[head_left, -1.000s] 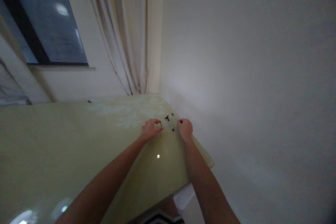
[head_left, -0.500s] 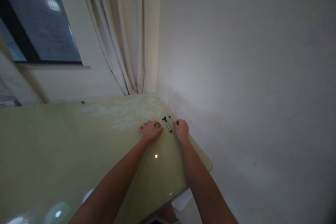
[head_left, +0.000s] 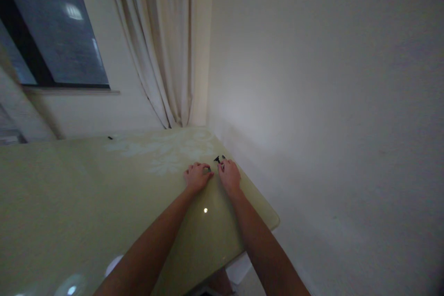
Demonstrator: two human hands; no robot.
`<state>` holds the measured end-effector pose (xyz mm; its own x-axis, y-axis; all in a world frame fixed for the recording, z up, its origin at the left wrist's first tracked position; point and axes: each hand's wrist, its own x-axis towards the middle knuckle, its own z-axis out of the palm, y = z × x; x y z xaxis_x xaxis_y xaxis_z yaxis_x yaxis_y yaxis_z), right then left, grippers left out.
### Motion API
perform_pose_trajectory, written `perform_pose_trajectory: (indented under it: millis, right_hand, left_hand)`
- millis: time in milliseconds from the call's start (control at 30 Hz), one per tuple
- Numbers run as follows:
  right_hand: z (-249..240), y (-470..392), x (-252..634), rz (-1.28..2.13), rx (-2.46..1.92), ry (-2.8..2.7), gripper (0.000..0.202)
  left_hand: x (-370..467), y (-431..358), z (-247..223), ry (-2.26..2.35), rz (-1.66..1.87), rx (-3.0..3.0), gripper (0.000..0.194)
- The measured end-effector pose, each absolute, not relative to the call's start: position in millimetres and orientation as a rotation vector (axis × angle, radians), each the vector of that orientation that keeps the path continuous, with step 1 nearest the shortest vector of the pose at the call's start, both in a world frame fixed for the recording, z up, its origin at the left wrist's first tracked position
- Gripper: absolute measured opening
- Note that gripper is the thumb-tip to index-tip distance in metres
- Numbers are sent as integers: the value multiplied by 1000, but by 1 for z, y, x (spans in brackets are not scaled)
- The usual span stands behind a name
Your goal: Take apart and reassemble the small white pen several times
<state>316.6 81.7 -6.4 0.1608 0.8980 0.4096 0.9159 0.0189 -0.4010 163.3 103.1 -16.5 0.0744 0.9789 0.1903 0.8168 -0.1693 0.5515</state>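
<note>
Since the earlier frames, the right hand (head_left: 229, 175) has shifted inward: it was to the right of the razor (head_left: 217, 159), and its fingers now cover most of the razor's handle, closer to the left hand (head_left: 196, 176).

A plain pale wall (head_left: 312, 101) fills the right side of the view. Below and to the left spreads the bench (head_left: 104, 199), glossy and yellowish green, with a whitish leafy pattern toward its far corner and bright reflections on its surface. Behind it hangs a cream curtain (head_left: 166, 46) in long folds, beside a dark-framed window (head_left: 69, 23).

The two hands are apart, with a narrow gap between them, near the bench's right edge. The left hand's thumb and forefinger curve around a small dark item (head_left: 209, 169), pinched at their tips. The right hand's fingers are bent down over the razor; whether they are closed on it cannot be told.

The razor is on the bench, at the right hand's fingertips. Its black, T-shaped head shows, slim and slightly tilted. Just beside that head, a small dark tip (head_left: 223, 157) shows beyond the right hand. Another small black piece (head_left: 110, 138) lies near the bench's far edge, well apart.
</note>
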Motion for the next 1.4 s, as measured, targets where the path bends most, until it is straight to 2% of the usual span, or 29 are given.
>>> perform_pose_trajectory:
  millis: [133, 267, 400, 533, 700, 867, 1000, 1233, 1400]
  right_hand:
    - [-8, 80, 312, -86, -1904, -1813, 26]
    - [-8, 81, 314, -50, -1988, -1835, 30]
    - [-4, 82, 307, -16, -1974, -1863, 31]
    - [1, 78, 266, 55, -1707, -2035, 23]
    - [-1, 72, 176, 269, -1420, -2033, 16]
    - [-11, 64, 100, 402, -1421, -1919, 15]
    - [-21, 57, 74, 434, -1455, -1896, 17]
    - [-27, 65, 88, 385, -1410, -1890, 14]
    - [-3, 87, 183, 66, -1690, -1801, 13]
  left_hand:
    - [134, 91, -12, 1641, 795, 2151, 35]
    - [57, 71, -14, 1590, 807, 2188, 33]
    - [-40, 52, -20, 1848, 780, 2135, 36]
    - [-92, 39, -21, 2222, 682, 1957, 44]
    - [-93, 38, -16, 2233, 607, 1928, 44]
    - [-95, 35, -13, 2157, 658, 1965, 41]
    - [-92, 32, -12, 2190, 646, 1989, 44]
    - [-91, 36, -9, 2170, 535, 1982, 42]
    - [-95, 39, -12, 2122, 562, 1958, 49]
